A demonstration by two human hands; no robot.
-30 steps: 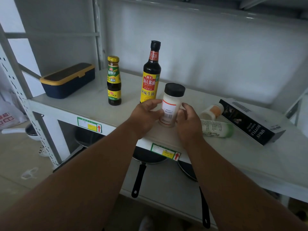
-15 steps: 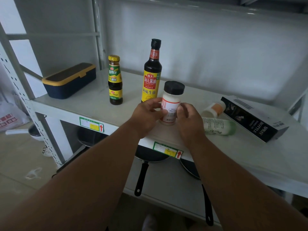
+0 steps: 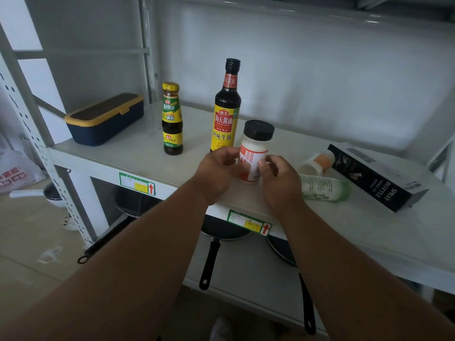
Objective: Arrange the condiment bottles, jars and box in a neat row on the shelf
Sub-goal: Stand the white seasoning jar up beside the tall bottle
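At the centre of the frame a white jar with a black lid is held upright on the shelf, pinched between the curled fingers of the left hand and the right hand. Just behind it stands a tall soy sauce bottle, with a shorter sauce bottle and a navy box further left. At the right a small jar, a green bottle and a black carton are seen lying down.
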